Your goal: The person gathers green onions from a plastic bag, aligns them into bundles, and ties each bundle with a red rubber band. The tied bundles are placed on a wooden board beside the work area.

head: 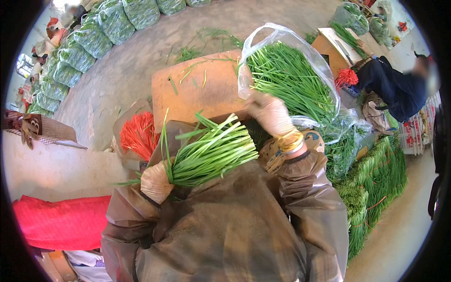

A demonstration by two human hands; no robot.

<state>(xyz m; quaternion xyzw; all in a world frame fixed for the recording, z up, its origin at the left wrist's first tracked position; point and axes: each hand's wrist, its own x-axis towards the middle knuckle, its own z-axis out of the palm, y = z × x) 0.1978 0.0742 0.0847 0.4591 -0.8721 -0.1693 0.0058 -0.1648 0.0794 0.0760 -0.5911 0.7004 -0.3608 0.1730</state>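
My left hand (157, 180), in a thin pale glove, is closed around a thick bunch of green garlic chives (215, 151), its cut pale ends pointing right. My right hand (269, 111), also gloved and blurred, is at the near left edge of a clear plastic bag (331, 84) full of loose chives (287, 75); whether its fingers hold anything is not clear. An orange-brown board (201, 88) lies in front of me with a few stray leaves on it. Red plastic ties (140, 135) are heaped left of the board.
Tied chive bundles (373, 190) are stacked at my right beside another plastic bag (347, 148). Filled bags (84, 42) line the far left floor. A co-worker (394, 84) sits at the upper right by a tilted board (338, 49). Red cloth (63, 222) lies at left.
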